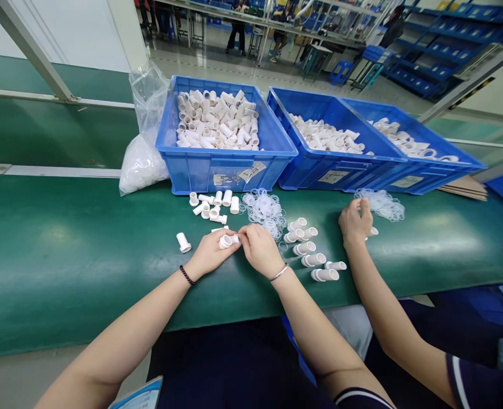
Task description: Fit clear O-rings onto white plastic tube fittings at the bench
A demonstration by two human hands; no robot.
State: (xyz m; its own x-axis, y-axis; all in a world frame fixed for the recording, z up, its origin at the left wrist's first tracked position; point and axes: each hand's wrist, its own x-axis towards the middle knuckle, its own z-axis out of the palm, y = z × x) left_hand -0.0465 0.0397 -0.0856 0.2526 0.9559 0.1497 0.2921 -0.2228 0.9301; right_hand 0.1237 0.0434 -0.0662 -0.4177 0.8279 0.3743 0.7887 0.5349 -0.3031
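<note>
My left hand [212, 253] is closed around white plastic pipe fittings [225, 241] over the green table. Touching the end of the held fittings, my right hand [260, 250] has its fingertips pinched together; whatever lies between them is too small to make out. Behind my right hand is a pile of clear rings [264, 209]. Several loose white fittings [214, 212] lie beyond my left hand, and a single fitting [183, 242] stands to its left. To the right of my right hand, several white fittings [313, 260] are grouped on the table.
Three blue bins, a left bin [234, 165], a middle bin [340, 165] and a right bin [417, 170], hold white parts. A plastic bag [142, 162] sits beside the left one. At right, another person's hand [356, 221] is near a second ring pile [381, 204].
</note>
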